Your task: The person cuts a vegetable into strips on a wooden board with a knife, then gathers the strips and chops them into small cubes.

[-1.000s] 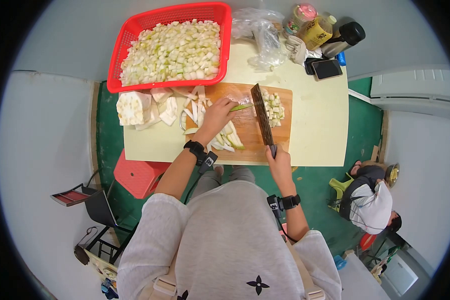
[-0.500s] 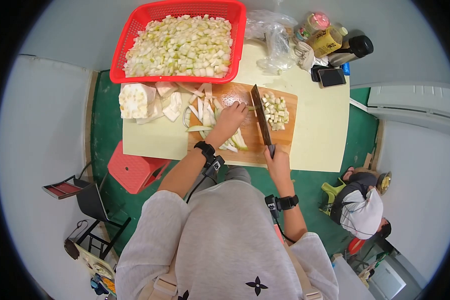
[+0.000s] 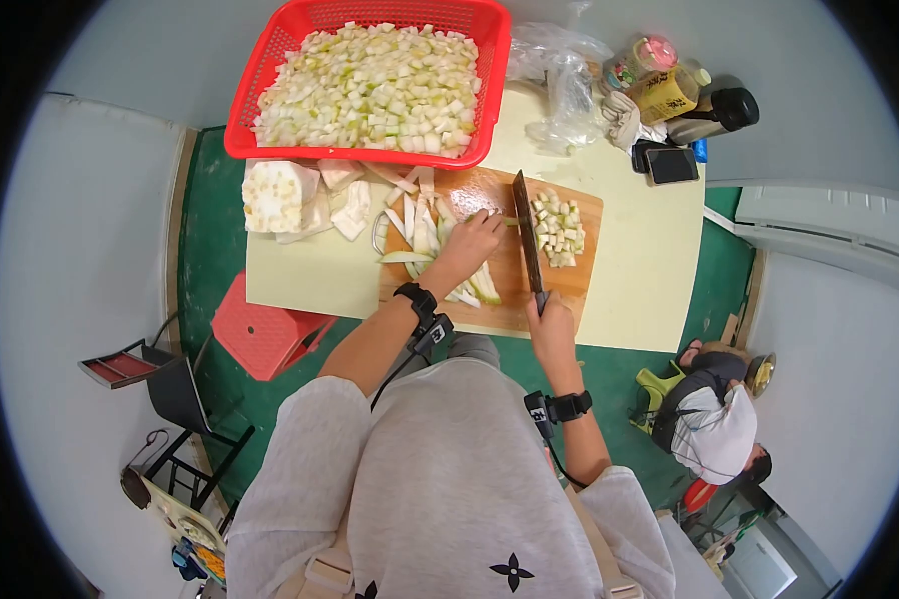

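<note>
My right hand [image 3: 552,327] is wrapped round the handle of a kitchen knife [image 3: 529,232], its long dark blade standing across the wooden cutting board [image 3: 504,285]. Just left of the blade, my left hand [image 3: 474,243] has bent fingers closed on a pale green vegetable strip [image 3: 510,221], whose end reaches the blade. Right of the knife lies a small pile of diced vegetable [image 3: 559,228]. Pale cut strips [image 3: 484,287] lie under and beside my left hand, partly hidden by it. A metal ring handle [image 3: 380,232] shows at the board's left edge.
A red basket [image 3: 370,160] heaped with diced vegetable stands at the back left. Before it sit large white vegetable chunks [image 3: 275,198]. Plastic bags [image 3: 566,95], bottles, a flask [image 3: 726,110] and a phone [image 3: 672,166] occupy the back right. A red stool [image 3: 260,329] is beside the table; another person [image 3: 714,414] sits at right.
The whole view has tilted slightly. Both hands keep their grips, and the knife stays beside the strip's end; little else differs.
</note>
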`<act>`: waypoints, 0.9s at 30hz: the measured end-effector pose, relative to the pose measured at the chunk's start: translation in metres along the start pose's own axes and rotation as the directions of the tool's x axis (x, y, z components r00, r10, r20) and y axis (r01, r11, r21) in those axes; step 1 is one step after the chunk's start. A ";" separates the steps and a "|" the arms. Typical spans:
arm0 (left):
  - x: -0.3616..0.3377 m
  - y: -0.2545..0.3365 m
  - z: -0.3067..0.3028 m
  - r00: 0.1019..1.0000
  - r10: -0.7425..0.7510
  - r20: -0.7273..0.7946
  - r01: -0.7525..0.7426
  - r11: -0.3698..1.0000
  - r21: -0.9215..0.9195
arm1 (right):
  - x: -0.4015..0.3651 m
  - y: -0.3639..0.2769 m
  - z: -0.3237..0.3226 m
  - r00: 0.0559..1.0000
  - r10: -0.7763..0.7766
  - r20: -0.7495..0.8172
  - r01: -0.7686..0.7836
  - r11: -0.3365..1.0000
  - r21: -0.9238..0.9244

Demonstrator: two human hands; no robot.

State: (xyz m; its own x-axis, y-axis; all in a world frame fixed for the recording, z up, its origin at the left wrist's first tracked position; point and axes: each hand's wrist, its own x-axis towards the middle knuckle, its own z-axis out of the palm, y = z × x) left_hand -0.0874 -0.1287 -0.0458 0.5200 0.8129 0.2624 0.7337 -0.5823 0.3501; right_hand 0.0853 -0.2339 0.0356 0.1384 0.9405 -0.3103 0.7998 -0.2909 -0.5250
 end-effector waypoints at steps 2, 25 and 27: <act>0.000 -0.001 -0.001 1.000 0.006 0.011 -0.006 1.000 0.011 | 0.004 -0.001 0.004 1.000 0.000 -0.005 0.000 1.000 -0.006; -0.008 -0.005 -0.006 0.998 -0.048 0.038 0.052 0.992 -0.119 | -0.008 -0.014 -0.003 0.999 0.018 -0.043 -0.015 0.997 0.070; -0.008 -0.005 -0.007 0.999 -0.050 0.019 0.053 0.988 -0.145 | -0.009 -0.015 -0.002 0.999 0.034 -0.018 -0.033 0.997 0.072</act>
State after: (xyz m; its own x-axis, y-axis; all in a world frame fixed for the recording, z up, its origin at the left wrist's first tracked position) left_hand -0.0987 -0.1325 -0.0436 0.4905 0.8413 0.2271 0.6888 -0.5340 0.4903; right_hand 0.0735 -0.2375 0.0480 0.1761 0.9329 -0.3142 0.7507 -0.3338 -0.5701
